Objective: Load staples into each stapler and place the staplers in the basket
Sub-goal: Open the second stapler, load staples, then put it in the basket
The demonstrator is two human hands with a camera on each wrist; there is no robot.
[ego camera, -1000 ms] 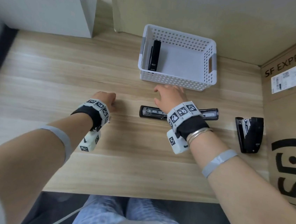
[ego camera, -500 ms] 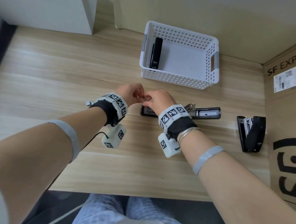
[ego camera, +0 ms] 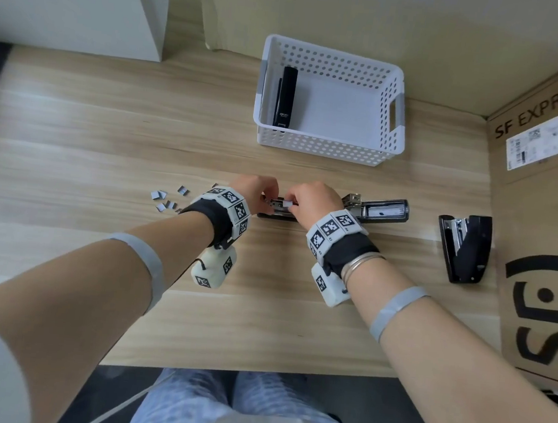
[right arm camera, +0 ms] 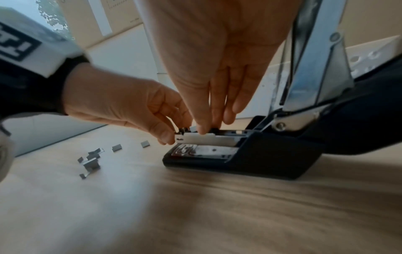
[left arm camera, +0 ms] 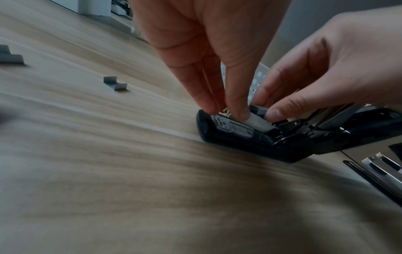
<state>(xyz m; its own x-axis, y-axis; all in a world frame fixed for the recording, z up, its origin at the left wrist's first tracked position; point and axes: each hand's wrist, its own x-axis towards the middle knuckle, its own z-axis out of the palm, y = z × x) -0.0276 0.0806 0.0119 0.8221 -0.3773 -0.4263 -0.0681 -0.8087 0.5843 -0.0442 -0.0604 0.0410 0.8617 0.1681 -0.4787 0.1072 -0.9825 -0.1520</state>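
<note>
Loading: both hands are seating a staple strip [left arm camera: 257,121] in the opened stapler [ego camera: 370,210] at table centre.
Left hand [ego camera: 254,191]: pinching the strip's front end.
Right hand [ego camera: 313,199]: fingertips are gripping the strip.
Basket [ego camera: 325,147]: sitting at 12 o'clock, containing one black stapler [ego camera: 285,96].
Loose staples [ego camera: 165,197]: lying at 9 o'clock.
Second open stapler [ego camera: 465,246]: lying at 3 o'clock.

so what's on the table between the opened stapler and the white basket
Head view: only bare wooden table lies between the opened stapler and the basket.

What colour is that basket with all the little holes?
White. The basket shows best in the head view.
</note>
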